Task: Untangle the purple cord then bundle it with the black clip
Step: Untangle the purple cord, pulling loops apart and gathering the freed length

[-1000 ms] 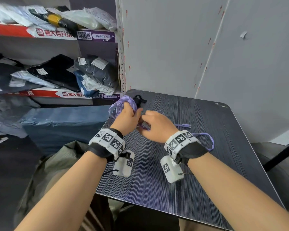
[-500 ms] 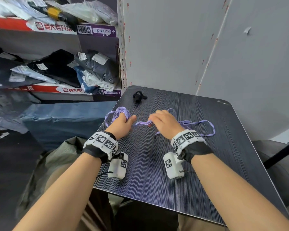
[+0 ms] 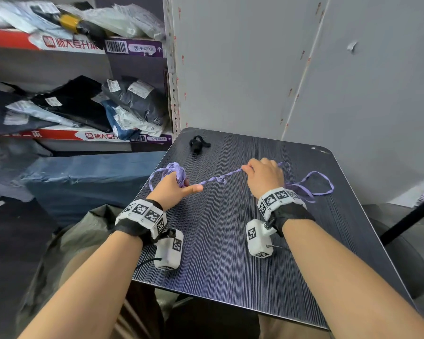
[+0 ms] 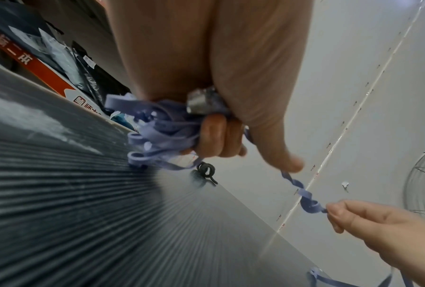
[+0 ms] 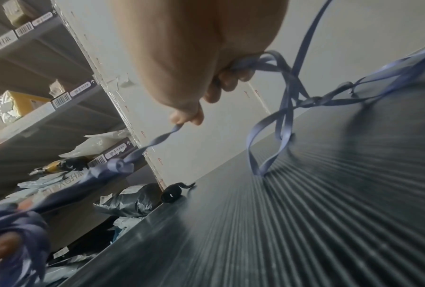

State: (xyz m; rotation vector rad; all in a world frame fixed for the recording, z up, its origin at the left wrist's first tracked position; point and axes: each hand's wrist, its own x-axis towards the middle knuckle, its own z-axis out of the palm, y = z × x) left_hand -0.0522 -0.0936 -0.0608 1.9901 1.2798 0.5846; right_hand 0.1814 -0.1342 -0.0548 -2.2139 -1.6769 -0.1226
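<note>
Clamped in my left hand (image 3: 173, 189) is a wad of the purple cord (image 3: 218, 178), fingers curled round the tangle with the thumb stretched out along the strand. My right hand (image 3: 263, 178) pinches that same strand between thumb and fingertip, so a twisted length hangs between the two hands, just above the table (image 3: 218, 253). The cord is flat like a ribbon; I judge it light, soft and limp, with no stiffness to hold a shape, and likely to kink where it spirals. A metal plug end (image 4: 201, 102) shows inside my left fist. The best hold, I think, is a pinch on the flat faces close to a knot, sliding along to smooth the twist. The stretched span runs left to right across the table, rising slightly toward my right hand. Beyond that hand, loose loops trail over the right part of the table. The black clip (image 3: 198, 143) lies near the far left corner, well apart from both hands. Shelves of wrapped parcels (image 3: 132, 104) stand to the left.
</note>
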